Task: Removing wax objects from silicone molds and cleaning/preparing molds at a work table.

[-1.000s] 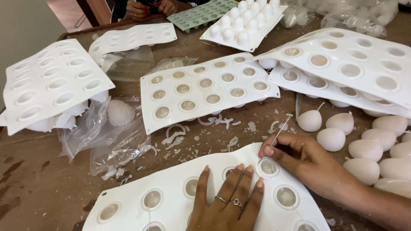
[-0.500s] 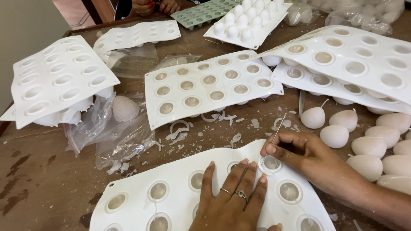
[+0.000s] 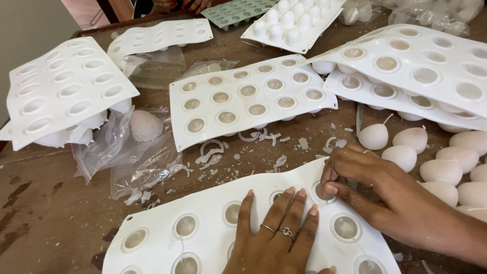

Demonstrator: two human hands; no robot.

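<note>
- A clear plastic bag (image 3: 137, 152) lay crumpled on the wooden table (image 3: 45, 218) at the left, with a pale egg-shaped candle (image 3: 145, 126) inside.
- Another flat clear bag (image 3: 157, 71) lay behind it, partly under a white mould (image 3: 160, 36).
- Clear bags of white pieces (image 3: 431, 15) sat at the far right corner.
- No labels, signs or screens showed.

The left hand (image 3: 276, 238) lies flat on the near white mould tray (image 3: 203, 228), fingers (image 3: 289, 203) spread between its filled cavities. Just right of it, the right hand (image 3: 375, 190) pinches at a cavity near that tray's far edge, perhaps gripping something thin. Pale egg-shaped candles (image 3: 441, 170) lie on the worktop (image 3: 45, 218) beyond the tray's right end.
</note>
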